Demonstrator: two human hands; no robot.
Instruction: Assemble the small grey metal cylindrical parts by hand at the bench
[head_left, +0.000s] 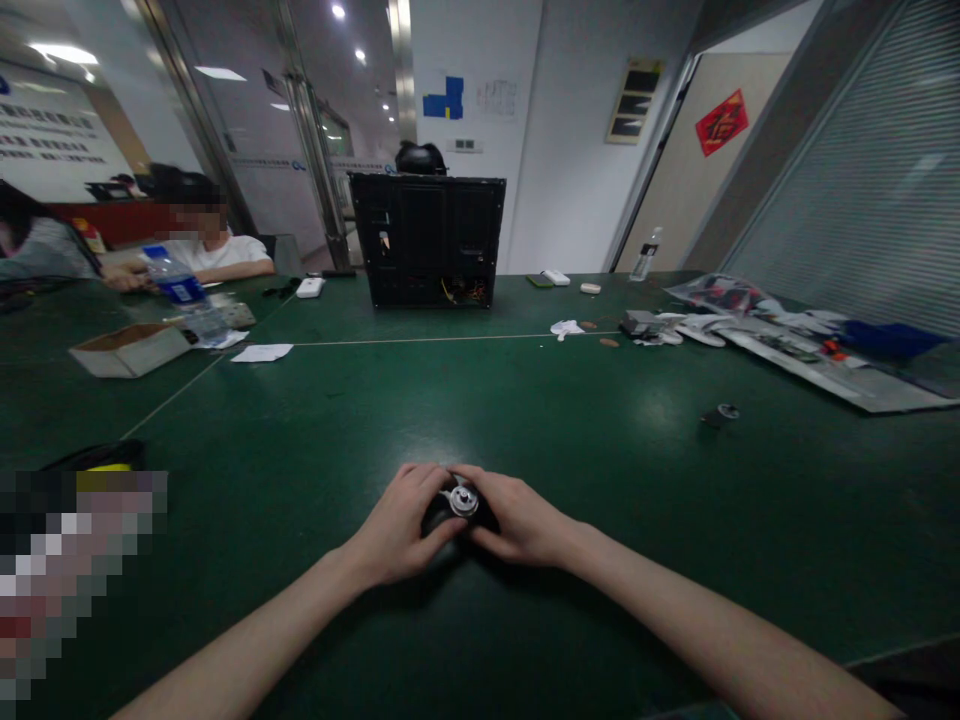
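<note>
My left hand (401, 525) and my right hand (521, 517) meet near the middle of the dark green table (300, 440). Both hands curl around a round black part (442, 520), gripping it from either side. A silver metal hub (463, 499) stands on top of it, between my fingers. My hands hide most of the black body, so I cannot tell exactly what the part is.
A black computer case (426, 240) stands at the far side of the table. A cardboard box (129, 350), a water bottle (182, 290) and a seated person (202, 250) are at the left. Packaging and parts (810, 345) lie at the right.
</note>
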